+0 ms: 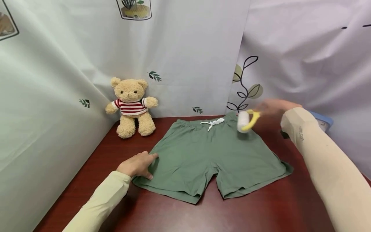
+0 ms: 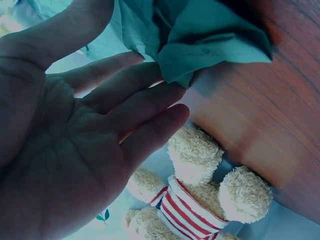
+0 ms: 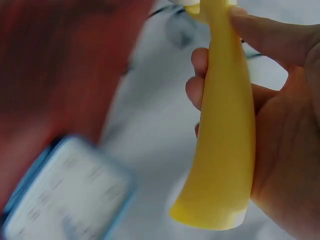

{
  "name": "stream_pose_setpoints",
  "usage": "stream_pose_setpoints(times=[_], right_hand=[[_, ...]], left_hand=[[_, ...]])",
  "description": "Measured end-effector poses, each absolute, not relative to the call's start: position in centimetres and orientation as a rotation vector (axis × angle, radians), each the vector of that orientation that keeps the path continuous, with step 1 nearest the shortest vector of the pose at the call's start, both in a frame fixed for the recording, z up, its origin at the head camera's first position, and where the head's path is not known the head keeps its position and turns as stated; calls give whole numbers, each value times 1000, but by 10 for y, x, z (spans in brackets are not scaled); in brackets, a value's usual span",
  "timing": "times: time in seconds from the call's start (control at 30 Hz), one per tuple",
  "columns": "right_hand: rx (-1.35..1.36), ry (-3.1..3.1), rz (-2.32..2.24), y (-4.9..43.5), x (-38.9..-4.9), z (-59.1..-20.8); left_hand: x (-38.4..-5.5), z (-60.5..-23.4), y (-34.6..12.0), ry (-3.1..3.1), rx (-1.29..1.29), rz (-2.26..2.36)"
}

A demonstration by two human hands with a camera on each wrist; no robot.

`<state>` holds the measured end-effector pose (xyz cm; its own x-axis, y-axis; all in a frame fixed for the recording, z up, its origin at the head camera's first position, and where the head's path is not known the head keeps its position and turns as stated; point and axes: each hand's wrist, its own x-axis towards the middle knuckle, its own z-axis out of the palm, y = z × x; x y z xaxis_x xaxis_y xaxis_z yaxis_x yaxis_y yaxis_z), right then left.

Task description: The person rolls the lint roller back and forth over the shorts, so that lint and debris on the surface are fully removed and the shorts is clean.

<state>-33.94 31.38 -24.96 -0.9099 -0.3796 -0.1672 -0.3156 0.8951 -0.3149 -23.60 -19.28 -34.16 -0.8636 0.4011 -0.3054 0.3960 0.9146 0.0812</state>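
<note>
Green shorts (image 1: 185, 154) with a white drawstring (image 1: 215, 122) lie spread out on the dark red table, waistband towards the wall. My left hand (image 1: 139, 165) rests at the left leg of the shorts; in the left wrist view its fingers are nearly straight, their tips against the green cloth (image 2: 210, 50). In my right hand (image 1: 271, 108), blurred in the head view, I grip a lint roller by its yellow handle (image 3: 225, 125). Its white roll (image 1: 242, 121) is over the right end of the waistband.
At the back left, a teddy bear (image 1: 131, 106) in a red-and-white striped top sits against the wall. A blue-framed clock (image 1: 324, 121) stands at the back right, partly behind my right forearm. White printed cloth (image 1: 191, 58) hangs behind the table (image 1: 203, 216).
</note>
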Motion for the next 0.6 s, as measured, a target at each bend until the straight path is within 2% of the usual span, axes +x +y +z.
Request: stream_pose_setpoints(times=[0.2, 0.6], right_hand=[[-813, 2925, -399, 247, -353, -236], [-923, 2840, -506, 110, -342, -290]], left_hand=[[-237, -342, -189, 2756, 594, -4], [-234, -340, -185, 2765, 624, -3]])
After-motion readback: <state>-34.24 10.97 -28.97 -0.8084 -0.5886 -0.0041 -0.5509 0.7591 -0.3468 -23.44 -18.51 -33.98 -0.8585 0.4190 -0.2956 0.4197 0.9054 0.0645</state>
